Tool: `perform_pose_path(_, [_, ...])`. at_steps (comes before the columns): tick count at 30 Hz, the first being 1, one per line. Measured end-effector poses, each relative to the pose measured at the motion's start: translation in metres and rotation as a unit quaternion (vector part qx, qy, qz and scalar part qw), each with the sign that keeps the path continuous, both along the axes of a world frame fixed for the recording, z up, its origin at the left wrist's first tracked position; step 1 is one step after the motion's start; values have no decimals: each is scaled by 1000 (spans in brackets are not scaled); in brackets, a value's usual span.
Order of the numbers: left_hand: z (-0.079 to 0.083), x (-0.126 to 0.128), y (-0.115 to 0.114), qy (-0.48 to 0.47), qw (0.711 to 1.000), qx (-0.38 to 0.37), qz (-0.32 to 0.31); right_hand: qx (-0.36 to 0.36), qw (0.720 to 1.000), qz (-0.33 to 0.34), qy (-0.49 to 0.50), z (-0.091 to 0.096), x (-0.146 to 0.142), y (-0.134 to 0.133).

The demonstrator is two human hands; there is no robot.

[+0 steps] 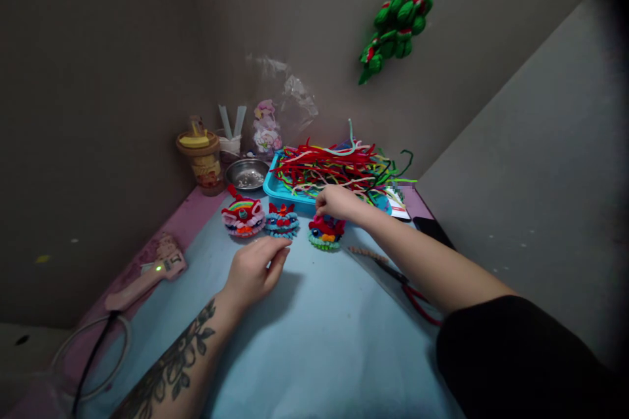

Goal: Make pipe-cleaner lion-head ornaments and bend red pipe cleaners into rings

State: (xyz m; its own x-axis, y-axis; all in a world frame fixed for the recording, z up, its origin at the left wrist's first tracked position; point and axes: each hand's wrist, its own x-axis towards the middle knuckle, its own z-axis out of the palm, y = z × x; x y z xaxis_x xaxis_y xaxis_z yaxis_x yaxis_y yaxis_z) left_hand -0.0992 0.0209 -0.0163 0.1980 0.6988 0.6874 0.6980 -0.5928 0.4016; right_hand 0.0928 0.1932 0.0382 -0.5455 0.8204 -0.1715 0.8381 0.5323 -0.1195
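Observation:
My right hand (335, 203) has its fingers closed on the top of a small fuzzy pipe-cleaner lion head (326, 236), red with a green and blue fringe, which rests on the light blue table cover. My left hand (257, 268) hovers over the cover with nothing in it, its fingers stretched out and the thumb a little apart. Just beyond those fingertips sits a blue and red lion head (282, 222). Left of it stands a larger red and pink lion head (244, 217) with a rainbow band.
Behind the lion heads a blue tray (289, 198) overflows with coloured pipe cleaners (334, 167). A metal bowl (247, 174) and a lidded cup (204, 163) stand back left. At left lies a pink glue gun (147, 281) with a cord. Red-handled scissors (417, 301) lie beneath my right forearm.

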Motion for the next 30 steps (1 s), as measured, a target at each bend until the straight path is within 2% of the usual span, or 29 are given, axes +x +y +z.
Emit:
perform_pose_path(3, [-5, 9, -1, 16, 998, -67, -7, -19, 999, 30, 6, 2, 3, -5])
perform_pose_path(7, [-19, 33, -3, 27, 983, -182, -15, -54, 996, 65, 14, 4, 5, -13])
perform_pose_path(11, [-33, 61, 3, -12, 969, -243, 36, -74, 991, 107, 19, 5, 4, -19])
perform_pose_path(18, [-40, 89, 27, 3, 963, -249, 104, -38, 989, 140, 1, 10, 2, -27])
perform_pose_path(23, [-46, 93, 34, -6, 959, -260, 113, -16, 985, 173, -17, 14, 2, -28])
perform_pose_path(30, [-46, 93, 35, -7, 957, -265, 120, -4, 982, 176, -63, 15, -2, -30])
